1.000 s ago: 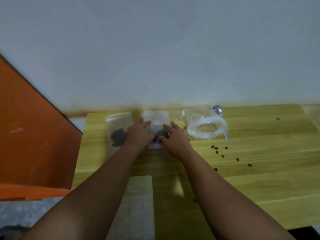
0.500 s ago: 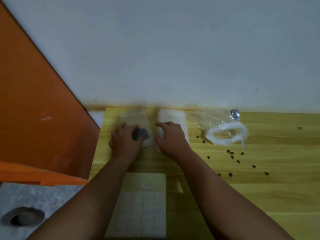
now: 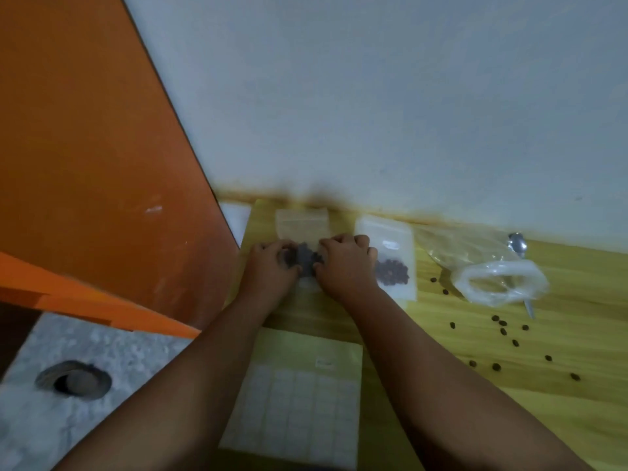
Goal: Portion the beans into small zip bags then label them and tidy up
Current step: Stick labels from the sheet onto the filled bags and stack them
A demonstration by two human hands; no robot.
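I have both grips on one small zip bag (image 3: 302, 226) just above the centre of the frame, at the wall edge of the desk (image 3: 475, 413). The left grip (image 3: 268, 266) and the right grip (image 3: 343, 263) each curl their fingers down onto the bag's lower part, pinching it on either side of the dark clump of beans (image 3: 304, 261) inside. I cannot tell whether its zip is closed, or whether it carries a label.

Just right of the right grip a second zip bag (image 3: 384, 229) lies flat. Its beans are pooled low, and a small white patch (image 3: 390, 244) above them looks like a label.

I judge portioning to be well along, with two bags filled and one probably labelled. The label sheet (image 3: 299, 396) lies at lower centre, ready for the bag in hand.

Tidying looks untouched. The big plastic bag (image 3: 499, 277) sits rolled open at right, a spoon (image 3: 518, 244) pokes out from behind it, and loose beans (image 3: 499, 322) are scattered across the desk below.
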